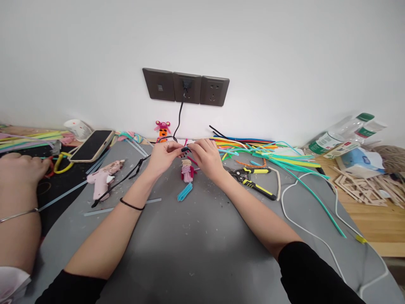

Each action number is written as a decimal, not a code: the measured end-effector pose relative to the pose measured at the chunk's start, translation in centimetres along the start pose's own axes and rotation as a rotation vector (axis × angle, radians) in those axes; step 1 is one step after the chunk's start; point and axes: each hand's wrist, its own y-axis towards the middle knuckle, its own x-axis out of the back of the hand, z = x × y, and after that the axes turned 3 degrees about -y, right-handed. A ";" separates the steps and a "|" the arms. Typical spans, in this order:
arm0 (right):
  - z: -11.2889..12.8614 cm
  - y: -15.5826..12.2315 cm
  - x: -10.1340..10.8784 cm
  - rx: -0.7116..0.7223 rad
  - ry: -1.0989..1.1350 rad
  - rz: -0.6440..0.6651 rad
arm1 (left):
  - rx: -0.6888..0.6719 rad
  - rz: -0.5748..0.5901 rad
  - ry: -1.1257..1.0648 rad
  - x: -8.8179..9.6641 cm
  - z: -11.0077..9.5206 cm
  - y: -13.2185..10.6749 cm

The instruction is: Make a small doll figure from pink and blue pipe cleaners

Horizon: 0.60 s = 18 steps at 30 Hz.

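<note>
My left hand point(166, 155) and my right hand point(205, 158) meet above the grey table. Their fingertips are closed on a short, dark piece that looks like black pipe cleaner point(186, 149); part of it is hidden by the fingers. Just below them lies a small pipe-cleaner figure point(187, 171) in beige, pink and magenta. Nearer to me rests a folded blue pipe cleaner point(184, 192). Wire strippers point(253, 179) with yellow and black handles lie beside my right wrist.
A pink glue gun point(103, 179) and a phone point(91, 145) lie left, near another person's hand point(23, 169). Colourful pipe cleaners point(284, 160) spread along the wall. A white cable point(303, 226) loops at right. Bottles point(341, 133) lean beside wooden sticks point(363, 188).
</note>
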 end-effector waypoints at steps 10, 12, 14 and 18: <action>0.0 0.0 -0.3 0.059 -0.003 -0.101 | 0.078 -0.090 -0.182 -1.3 -0.7 -0.6; 0.0 -0.1 -0.4 0.059 0.009 -0.110 | 0.091 -0.119 -0.225 -1.5 -0.4 -0.6; -0.1 -0.1 -0.6 0.055 0.023 -0.115 | 0.096 -0.144 -0.258 -1.7 0.0 -0.6; -0.2 -0.2 -1.1 0.067 0.064 -0.116 | 0.097 -0.192 -0.305 -2.0 0.5 -0.6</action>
